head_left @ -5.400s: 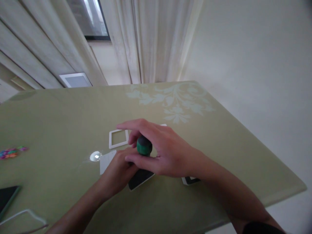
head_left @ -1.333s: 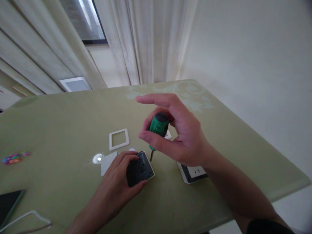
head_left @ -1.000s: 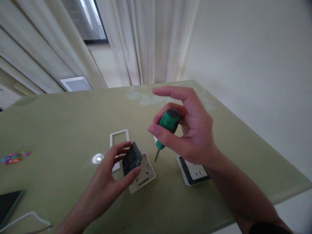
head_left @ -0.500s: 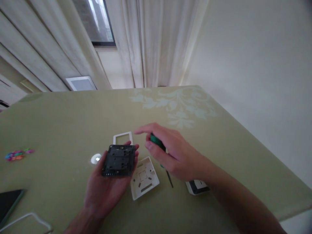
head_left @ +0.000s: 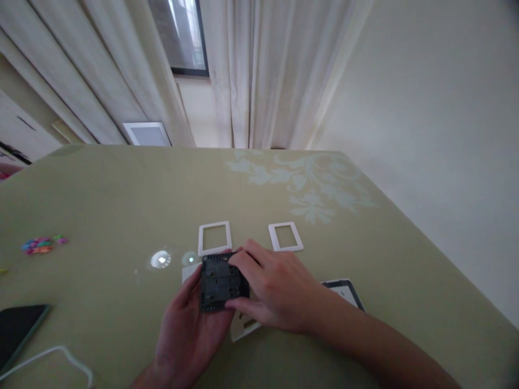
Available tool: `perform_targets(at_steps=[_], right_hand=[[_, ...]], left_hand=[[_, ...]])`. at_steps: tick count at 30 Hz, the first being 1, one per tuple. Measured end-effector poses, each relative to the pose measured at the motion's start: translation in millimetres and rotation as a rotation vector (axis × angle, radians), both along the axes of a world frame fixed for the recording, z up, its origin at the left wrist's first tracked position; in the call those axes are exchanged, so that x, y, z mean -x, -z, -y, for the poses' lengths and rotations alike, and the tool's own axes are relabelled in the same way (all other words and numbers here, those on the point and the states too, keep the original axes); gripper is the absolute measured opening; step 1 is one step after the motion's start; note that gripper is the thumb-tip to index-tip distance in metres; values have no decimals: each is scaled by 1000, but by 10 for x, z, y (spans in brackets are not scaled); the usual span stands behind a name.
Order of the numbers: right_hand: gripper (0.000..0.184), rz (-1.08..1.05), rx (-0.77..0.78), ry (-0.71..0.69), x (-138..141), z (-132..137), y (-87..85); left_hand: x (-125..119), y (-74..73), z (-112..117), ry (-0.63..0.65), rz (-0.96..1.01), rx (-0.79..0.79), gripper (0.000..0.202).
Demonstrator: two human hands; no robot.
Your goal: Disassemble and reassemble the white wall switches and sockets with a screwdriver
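Note:
My left hand [head_left: 190, 332] cradles a black square switch module [head_left: 219, 281] from below, back side up, just above the green table [head_left: 101, 205]. My right hand [head_left: 275, 289] has its fingers closed on the module's right edge and top. A white back box [head_left: 243, 327] lies on the table beneath my hands, mostly hidden. The green screwdriver is out of sight.
Two white square frames [head_left: 214, 237] [head_left: 285, 236] lie beyond my hands. A socket plate [head_left: 344, 289] lies to the right, behind my right wrist. A dark phone [head_left: 18, 332], a white cable [head_left: 48, 356] and small colourful pieces [head_left: 40, 245] are at the left.
My left hand lifted the black module off the white back box. My right hand lowered and let go of the green screwdriver, then came onto the module. The view tilted slightly up.

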State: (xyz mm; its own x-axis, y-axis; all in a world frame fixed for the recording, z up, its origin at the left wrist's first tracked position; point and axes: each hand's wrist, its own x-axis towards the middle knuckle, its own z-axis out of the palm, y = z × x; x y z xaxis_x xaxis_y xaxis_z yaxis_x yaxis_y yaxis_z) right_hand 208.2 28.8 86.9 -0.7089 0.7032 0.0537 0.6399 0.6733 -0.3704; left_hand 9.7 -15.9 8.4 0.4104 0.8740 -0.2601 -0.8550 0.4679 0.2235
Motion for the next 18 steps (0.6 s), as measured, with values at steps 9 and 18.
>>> perform_targets(at_steps=[9, 18], right_hand=[[48, -72, 55, -62, -31, 39, 23], [44, -55, -3, -86, -41, 86, 19]], left_hand=[[-16, -18, -47, 22, 49, -137, 34], [-47, -100, -57, 55, -286, -56, 41]])
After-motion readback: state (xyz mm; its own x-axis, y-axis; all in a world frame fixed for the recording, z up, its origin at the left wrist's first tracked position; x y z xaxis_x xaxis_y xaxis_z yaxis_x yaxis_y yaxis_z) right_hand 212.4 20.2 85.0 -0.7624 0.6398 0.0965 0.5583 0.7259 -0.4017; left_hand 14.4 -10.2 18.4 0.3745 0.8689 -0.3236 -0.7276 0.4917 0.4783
